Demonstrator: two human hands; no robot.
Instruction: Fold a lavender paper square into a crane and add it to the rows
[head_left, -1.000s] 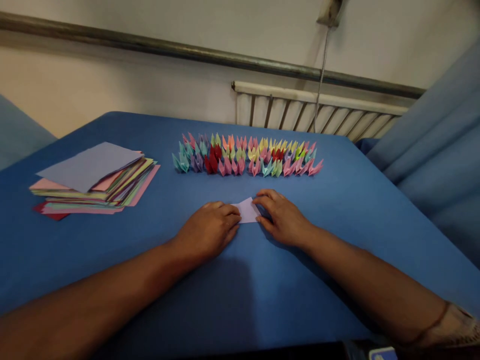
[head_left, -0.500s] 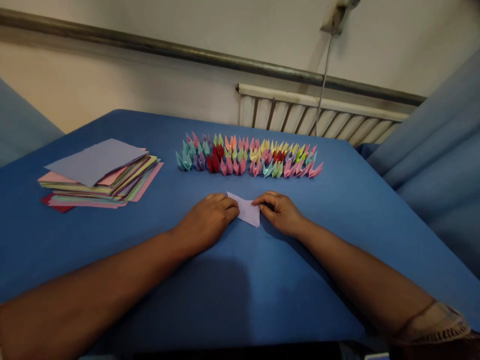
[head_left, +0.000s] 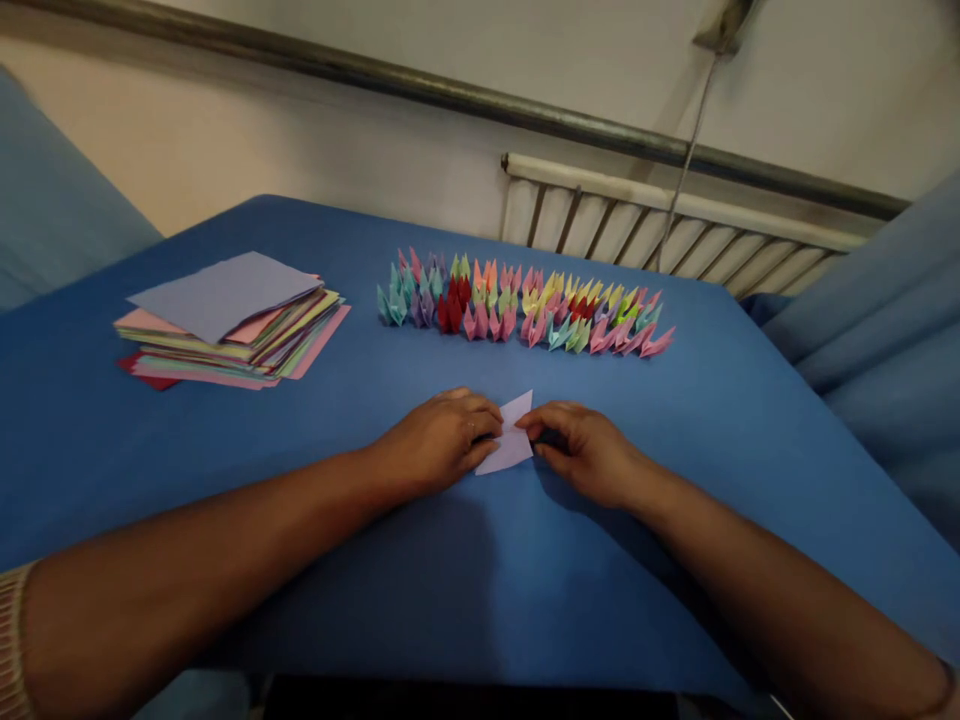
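A small folded piece of pale lilac paper point(head_left: 512, 440) lies on the blue table point(head_left: 480, 580) between my two hands. My left hand point(head_left: 439, 442) rests knuckles up with its fingertips pinched on the paper's left side. On the paper's right edge, my right hand point(head_left: 586, 448) pinches with thumb and forefinger. The paper's upper corner sticks up between the fingers. Beyond the hands stand rows of several small folded paper cranes point(head_left: 521, 305) in many colours.
A stack of flat coloured paper sheets point(head_left: 232, 320) with a lilac sheet on top lies at the left of the table. A radiator point(head_left: 675, 235) and a metal rail point(head_left: 450, 95) run along the wall behind. Blue cloth point(head_left: 885, 330) hangs at the right.
The folded paper has been turned: its point now sticks up between the fingers instead of lying flat and pointing down-right. Both hands stayed pinched on it. The camera shifted slightly.
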